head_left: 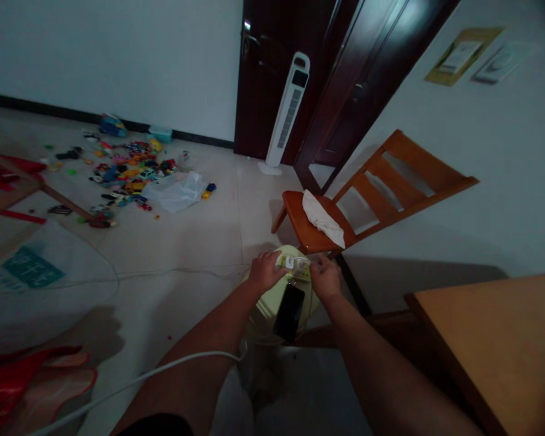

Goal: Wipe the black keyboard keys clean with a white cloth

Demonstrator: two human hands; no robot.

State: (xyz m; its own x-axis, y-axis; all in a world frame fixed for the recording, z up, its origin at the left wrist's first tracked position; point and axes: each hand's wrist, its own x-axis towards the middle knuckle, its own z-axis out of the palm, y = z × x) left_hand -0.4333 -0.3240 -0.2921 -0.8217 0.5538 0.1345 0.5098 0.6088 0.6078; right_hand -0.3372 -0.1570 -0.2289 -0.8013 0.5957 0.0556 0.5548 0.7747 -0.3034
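Note:
A white and yellow-green power strip [303,275] with white charger plugs [289,262] in it is above a pale yellow stool [269,301]. My left hand [266,271] is closed around its left end, the thumb lying along the near side. At the strip's right end, my right hand [326,278] is closed with curled fingers; part of its grip is hidden. Just below the strip a black phone [289,312] lies on the stool, screen up and dark. A white cable [177,363] crosses over my left forearm.
A wooden chair [306,233] with a white cloth [323,219] stands ahead to the right. A white tower fan [287,115] is by the dark door. Toys [136,172] and plastic bags [179,192] litter the left floor. A wooden table [495,333] is at right.

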